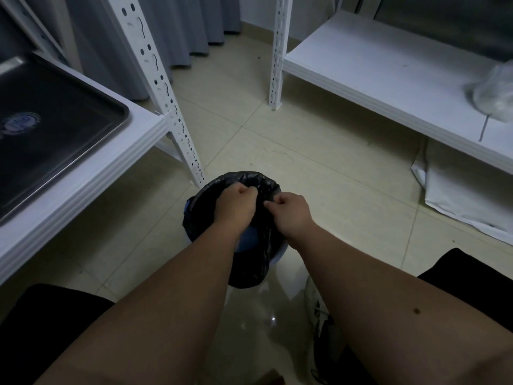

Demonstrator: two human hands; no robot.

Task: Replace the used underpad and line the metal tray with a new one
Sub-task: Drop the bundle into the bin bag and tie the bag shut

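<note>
Metal tray (55,129) lies bare on the white shelf (91,173) at left. On the tiled floor (319,173) between two shelving units, left hand (234,205) and right hand (291,213) both pinch the black bag (249,270) lining a bin; grey curtains (180,29) hang behind

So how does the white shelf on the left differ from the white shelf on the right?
The left white shelf carries a bare metal tray; the right white shelf holds only a crumpled clear plastic bag at its far end. The left white shelf looks higher in the head view; the right white shelf sits low, with a white sheet on the floor beneath it. Both are white boards on perforated white metal posts.
</note>
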